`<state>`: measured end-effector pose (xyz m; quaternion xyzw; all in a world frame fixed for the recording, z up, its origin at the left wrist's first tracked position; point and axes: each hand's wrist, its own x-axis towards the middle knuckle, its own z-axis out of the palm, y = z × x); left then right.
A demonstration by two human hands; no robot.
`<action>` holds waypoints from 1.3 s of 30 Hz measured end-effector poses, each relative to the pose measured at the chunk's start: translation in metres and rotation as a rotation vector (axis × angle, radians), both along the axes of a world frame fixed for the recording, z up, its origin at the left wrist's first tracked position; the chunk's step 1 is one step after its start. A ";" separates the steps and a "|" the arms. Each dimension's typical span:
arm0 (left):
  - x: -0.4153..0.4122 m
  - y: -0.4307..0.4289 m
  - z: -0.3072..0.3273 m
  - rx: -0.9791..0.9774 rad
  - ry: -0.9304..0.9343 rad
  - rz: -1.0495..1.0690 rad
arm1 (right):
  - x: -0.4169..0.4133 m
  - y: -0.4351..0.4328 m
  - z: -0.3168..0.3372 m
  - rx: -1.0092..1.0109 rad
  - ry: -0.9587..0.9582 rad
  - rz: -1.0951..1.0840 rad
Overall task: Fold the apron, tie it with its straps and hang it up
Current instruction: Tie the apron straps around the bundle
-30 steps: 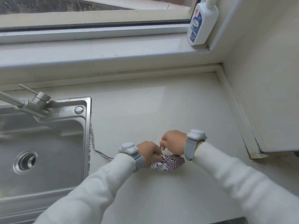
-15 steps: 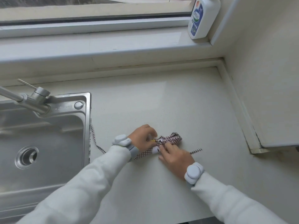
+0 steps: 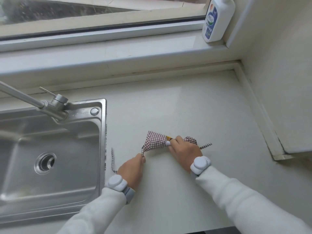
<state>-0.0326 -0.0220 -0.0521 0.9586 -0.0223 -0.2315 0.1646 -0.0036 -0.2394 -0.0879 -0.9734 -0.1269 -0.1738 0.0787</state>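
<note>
On the pale desk (image 3: pixel 194 107) right of the sink (image 3: pixel 50 149), the folded apron (image 3: pixel 156 141) lies lengthwise left to right. Since half a second ago the left hand (image 3: pixel 132 168) has drawn back, fingers pinching a strap (image 3: pixel 143 151). The right hand (image 3: pixel 184 152) pins the bundle's right half, fingers pressed down.

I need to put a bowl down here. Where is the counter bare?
Free: the counter between the apron bundle and the windowsill, and right of it toward the wall. Crowded: by the sink, where a strap trails beside the left hand.
</note>
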 end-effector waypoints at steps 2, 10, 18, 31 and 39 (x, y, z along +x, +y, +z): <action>-0.009 -0.011 0.004 0.003 -0.120 0.033 | 0.004 0.000 0.003 0.088 0.048 -0.048; -0.001 -0.038 0.004 0.264 -0.212 -0.368 | 0.011 -0.004 0.012 0.205 0.081 -0.128; 0.044 -0.068 0.039 -0.111 -0.494 -0.875 | -0.005 -0.004 0.006 0.035 0.011 0.193; 0.101 -0.064 0.014 -0.279 0.315 -0.144 | -0.008 -0.021 0.038 0.596 0.017 0.049; 0.023 -0.064 0.014 -0.167 -0.440 -0.568 | 0.005 -0.022 0.021 0.010 -0.030 0.103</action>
